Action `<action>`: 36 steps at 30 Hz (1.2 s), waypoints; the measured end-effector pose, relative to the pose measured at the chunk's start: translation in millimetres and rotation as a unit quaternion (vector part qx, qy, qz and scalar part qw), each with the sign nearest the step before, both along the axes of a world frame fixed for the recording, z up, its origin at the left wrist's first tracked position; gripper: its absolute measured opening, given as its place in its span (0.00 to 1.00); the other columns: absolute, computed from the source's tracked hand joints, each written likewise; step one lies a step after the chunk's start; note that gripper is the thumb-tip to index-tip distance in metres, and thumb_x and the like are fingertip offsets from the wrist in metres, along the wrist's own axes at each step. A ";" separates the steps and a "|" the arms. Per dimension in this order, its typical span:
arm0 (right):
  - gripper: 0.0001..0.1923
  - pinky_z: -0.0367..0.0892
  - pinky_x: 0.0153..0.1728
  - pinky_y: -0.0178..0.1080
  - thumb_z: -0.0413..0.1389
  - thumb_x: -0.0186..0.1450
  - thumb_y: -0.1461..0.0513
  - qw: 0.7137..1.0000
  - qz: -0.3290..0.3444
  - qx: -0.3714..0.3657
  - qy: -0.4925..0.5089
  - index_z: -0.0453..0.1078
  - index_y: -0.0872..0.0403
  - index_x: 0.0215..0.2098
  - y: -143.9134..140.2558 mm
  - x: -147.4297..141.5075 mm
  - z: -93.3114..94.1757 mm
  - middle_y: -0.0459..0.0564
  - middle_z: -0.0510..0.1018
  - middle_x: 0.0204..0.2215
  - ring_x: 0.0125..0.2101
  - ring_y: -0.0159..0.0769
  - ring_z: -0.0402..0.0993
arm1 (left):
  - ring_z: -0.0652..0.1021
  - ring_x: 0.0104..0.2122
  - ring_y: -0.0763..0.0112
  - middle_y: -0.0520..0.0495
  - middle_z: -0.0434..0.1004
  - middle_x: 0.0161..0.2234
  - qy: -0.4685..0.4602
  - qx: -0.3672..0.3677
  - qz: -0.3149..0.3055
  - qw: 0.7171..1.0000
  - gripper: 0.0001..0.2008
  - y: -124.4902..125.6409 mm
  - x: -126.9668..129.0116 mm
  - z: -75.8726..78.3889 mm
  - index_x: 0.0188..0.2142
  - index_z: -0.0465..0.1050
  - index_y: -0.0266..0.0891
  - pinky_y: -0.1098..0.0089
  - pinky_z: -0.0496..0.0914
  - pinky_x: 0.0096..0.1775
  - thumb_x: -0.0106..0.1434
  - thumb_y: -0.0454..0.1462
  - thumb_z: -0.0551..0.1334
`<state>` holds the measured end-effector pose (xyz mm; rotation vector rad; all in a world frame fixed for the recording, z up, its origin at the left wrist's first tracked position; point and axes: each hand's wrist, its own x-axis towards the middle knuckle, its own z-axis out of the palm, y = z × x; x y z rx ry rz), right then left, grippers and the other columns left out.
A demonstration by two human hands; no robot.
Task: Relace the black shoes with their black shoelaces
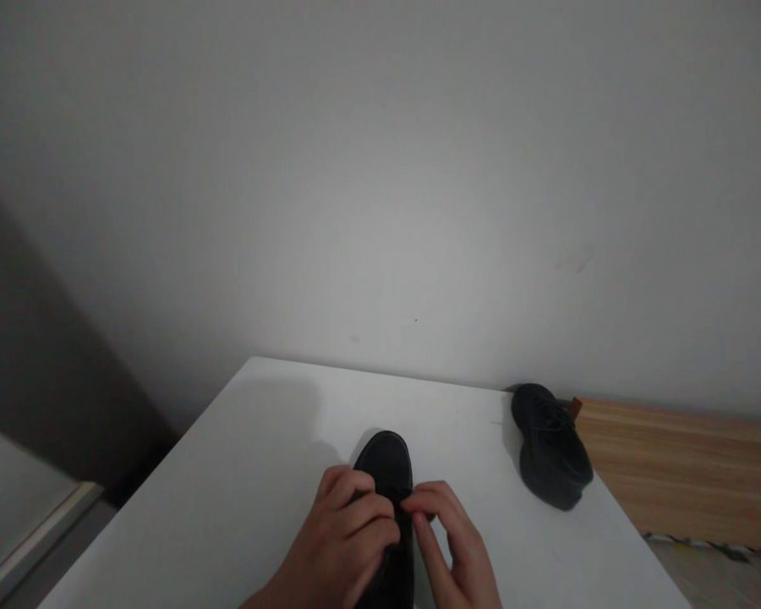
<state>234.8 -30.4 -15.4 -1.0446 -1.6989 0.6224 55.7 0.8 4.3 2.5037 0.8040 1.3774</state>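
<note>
Broadly, a white surface (247, 474) fills the lower half of the view, its far edge butting against a plain pale wall, with a wooden board beyond its right edge (685, 465). Two black shoes sit on it. The nearer shoe (388, 463) lies at the near edge, roughly mid-width, long axis running straight away from the person: toe pointing toward the far edge, heel end dropping out of view under the wrists. Both hands are on it, directly over its lacing area, so the shoe lies right beneath and just ahead of them rather than off to either side. Left hand (348, 537) is curled over the shoe's left flank, fingers bent inward and pressed on the upper, seemingly pinching something dark, likely a lace, though that is too dim to confirm. Right hand (453, 550) sits at the shoe's right flank, thumb and forefinger drawn close together at the top of the tongue, other fingers loosely spread; what it grips cannot be made out. Neither hand is clearly nearer; they meet over the centreline. Second shoe (551, 457) rests well apart near the far right corner, angled, toe toward the near right, untouched. Nearer shoe looks matt black, rounded toe, low cut, smooth upper; light is poor, detail scarce.
</note>
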 end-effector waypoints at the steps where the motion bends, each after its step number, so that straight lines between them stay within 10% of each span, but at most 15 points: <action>1: 0.12 0.72 0.45 0.38 0.49 0.73 0.65 1.000 0.004 -0.015 0.010 0.71 0.46 0.49 0.9 -0.3 -0.4 0.50 0.76 0.41 0.44 0.37 0.75 | 0.73 0.38 0.66 0.53 0.83 0.33 0.019 0.045 0.017 0.999 0.10 -0.4 0.6 -0.9 0.35 0.76 0.42 0.63 0.61 0.48 0.70 0.30 0.58; 6: 0.14 0.69 0.55 0.44 0.51 0.74 0.59 0.997 0.037 -0.054 0.032 0.73 0.44 0.54 6.2 -0.2 -5.2 0.52 0.79 0.48 0.52 0.41 0.74 | 0.74 0.36 0.68 0.53 0.85 0.34 0.030 0.119 0.067 0.990 0.13 -0.1 3.8 -7.8 0.37 0.77 0.40 0.62 0.59 0.51 0.74 0.34 0.54; 13: 0.10 0.73 0.42 0.40 0.61 0.67 0.54 0.982 0.021 -0.166 0.092 0.78 0.52 0.37 15.3 2.5 7.3 0.50 0.82 0.33 0.38 0.41 0.79 | 0.74 0.38 0.66 0.51 0.85 0.36 -0.021 0.091 0.085 0.992 0.12 -1.8 4.6 -16.1 0.40 0.78 0.43 0.60 0.59 0.50 0.73 0.32 0.55; 36: 0.06 0.73 0.31 0.34 0.56 0.70 0.63 0.999 -0.035 -0.006 -0.017 0.76 0.50 0.36 -3.5 16.6 2.5 0.49 0.78 0.30 0.30 0.37 0.77 | 0.77 0.38 0.64 0.53 0.81 0.33 -0.057 -0.145 0.064 0.986 0.08 -9.0 -19.3 -20.2 0.34 0.73 0.44 0.62 0.67 0.46 0.62 0.29 0.67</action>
